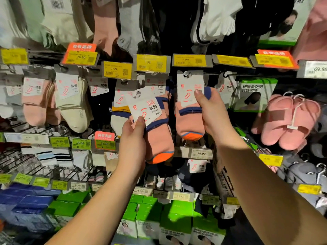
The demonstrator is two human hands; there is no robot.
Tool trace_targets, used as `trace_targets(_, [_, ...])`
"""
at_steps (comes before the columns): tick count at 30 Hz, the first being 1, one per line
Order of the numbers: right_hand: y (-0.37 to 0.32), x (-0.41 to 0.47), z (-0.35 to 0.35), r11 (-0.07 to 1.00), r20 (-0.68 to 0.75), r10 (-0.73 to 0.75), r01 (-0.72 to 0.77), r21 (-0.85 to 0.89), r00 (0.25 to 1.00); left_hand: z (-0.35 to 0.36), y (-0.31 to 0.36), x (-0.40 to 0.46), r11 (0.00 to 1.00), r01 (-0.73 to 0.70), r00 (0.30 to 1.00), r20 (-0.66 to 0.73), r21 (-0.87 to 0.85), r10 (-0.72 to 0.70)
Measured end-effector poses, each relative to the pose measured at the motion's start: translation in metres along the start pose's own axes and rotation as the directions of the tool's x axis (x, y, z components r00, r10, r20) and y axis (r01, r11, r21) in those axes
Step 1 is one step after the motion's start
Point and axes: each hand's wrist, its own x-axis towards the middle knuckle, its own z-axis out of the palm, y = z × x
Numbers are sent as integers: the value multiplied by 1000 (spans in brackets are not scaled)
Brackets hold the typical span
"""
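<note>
Head view: the left hand grips a sock pair in front of the rack, fingers curled round it, thumb pressed on its tilted card. Just right of it, the right hand grips a second pair, thumb on its card, whose top sits at a hook. Slippers hang far right.

Left grip and right grip are raised ahead, side by side, fingers curled, thumbs pinching

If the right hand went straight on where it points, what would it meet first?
The right hand would likely meet the yellow price tag above the pink sock pair it grips; depth is unclear.
</note>
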Motion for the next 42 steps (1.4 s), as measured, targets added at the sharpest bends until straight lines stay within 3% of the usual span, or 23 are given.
trace_targets(9, [14, 37, 6, 994, -53, 106, -107, -12, 993, 4, 2, -5, 1000, 21, 999, 35, -17, -20])
trace_targets(13, [18, 48, 6, 961, -89, 101, -120, -250, 991, 4, 2, -6, 1000, 23, 999, 39, 2, -23])
trace_targets(17, [19, 59, 7, 814, -73, 132, -150, -561, 989, 6, 1, -8, 999, 25, 998, 52, 23, -27])
trace_targets(23, [21, 67, 8, 719, -46, 159, -148, -679, 986, 6, -1, -7, 998, 57, 998, 35, -9, -57])
trace_targets(30, [27, 64, -1, 773, -68, 158, -166, -612, 985, 1, -5, -6, 999, 47, 998, 37, -6, -47])
trace_targets(33, [31, 50, -8, 826, -157, 140, -203, -526, 978, -2, -7, -6, 999, 39, 998, 43, -4, -39])
trace_targets(36, [29, 18, -10, 915, -201, 76, -149, -376, 977, -3, -10, -5, 1000, 29, 998, 52, 3, -29])
trace_targets(42, [29, -67, 16, 989, 110, 77, -62, -135, 991, 6, -16, -8, 997, 59, 995, 81, -50, -55])
